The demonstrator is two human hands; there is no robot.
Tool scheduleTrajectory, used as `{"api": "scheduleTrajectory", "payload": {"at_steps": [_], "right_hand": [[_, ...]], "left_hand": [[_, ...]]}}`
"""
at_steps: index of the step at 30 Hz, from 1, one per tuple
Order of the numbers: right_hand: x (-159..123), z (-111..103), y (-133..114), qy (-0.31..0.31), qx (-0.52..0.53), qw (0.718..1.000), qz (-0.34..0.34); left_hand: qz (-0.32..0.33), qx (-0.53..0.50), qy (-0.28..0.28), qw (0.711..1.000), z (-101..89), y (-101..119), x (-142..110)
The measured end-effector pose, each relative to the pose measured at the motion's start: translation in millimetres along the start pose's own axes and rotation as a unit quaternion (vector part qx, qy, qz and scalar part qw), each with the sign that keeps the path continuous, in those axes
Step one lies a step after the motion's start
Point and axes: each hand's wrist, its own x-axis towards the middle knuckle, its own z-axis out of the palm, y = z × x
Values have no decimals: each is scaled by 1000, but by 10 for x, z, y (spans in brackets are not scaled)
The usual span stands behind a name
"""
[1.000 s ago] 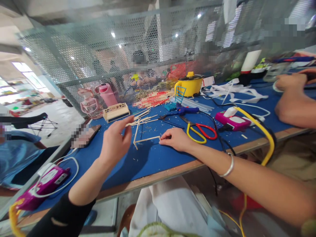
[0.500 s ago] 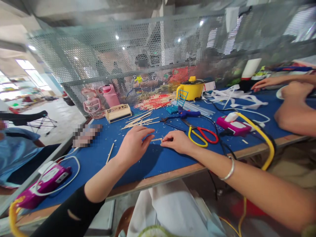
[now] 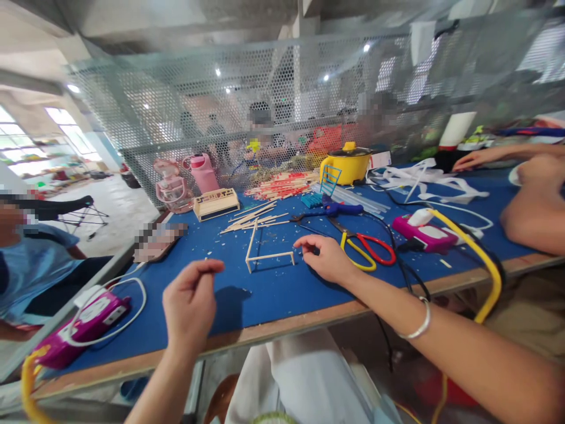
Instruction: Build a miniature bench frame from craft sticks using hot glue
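Note:
A thin wooden-stick frame [image 3: 270,257] stands on the blue table on short legs, one long stick running back toward the loose sticks. My right hand [image 3: 326,259] is just right of its end, apart from it, fingers loosely bent with a gap at the thumb and nothing seen in them. To the left of the frame, my left hand [image 3: 192,300] is closed, its index finger bent over to the right. A pale stick tip shows just behind it; whether the fingers hold that stick is hidden. Several loose wooden sticks [image 3: 253,219] lie behind the frame.
Scissors [image 3: 366,250] and a blue glue gun [image 3: 339,208] lie beyond my right hand. Farther back are a yellow pot [image 3: 348,165], red-tipped sticks [image 3: 282,186] and a small wooden box [image 3: 216,205]. Power strips [image 3: 424,232] with cables sit either side. A co-worker's arm [image 3: 536,206] rests at right.
My left hand moved right to the frame, covering it, then back left over a loose stick. My right hand has let go of the frame's end and drawn slightly away.

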Motion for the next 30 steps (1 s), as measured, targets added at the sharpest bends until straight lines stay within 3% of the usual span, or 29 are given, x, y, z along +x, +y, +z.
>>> {"api": "scheduleTrajectory", "payload": {"at_steps": [3, 7, 21, 25, 30], "right_hand": [[2, -6, -30, -25, -41, 999, 11], [10, 3, -77, -54, -108, 993, 6], [27, 26, -85, -91, -138, 986, -10], [-9, 5, -93, -27, -102, 994, -30], [-87, -27, -130, 51, -139, 975, -165]], "left_hand": [[12, -30, -108, 994, 17, 17, -371], [45, -58, -162, 984, 83, 95, -561], [45, -39, -197, 979, 152, 66, -558], [50, -40, -188, 980, 144, 43, -559], [64, -35, -180, 981, 135, 30, -573]]}}
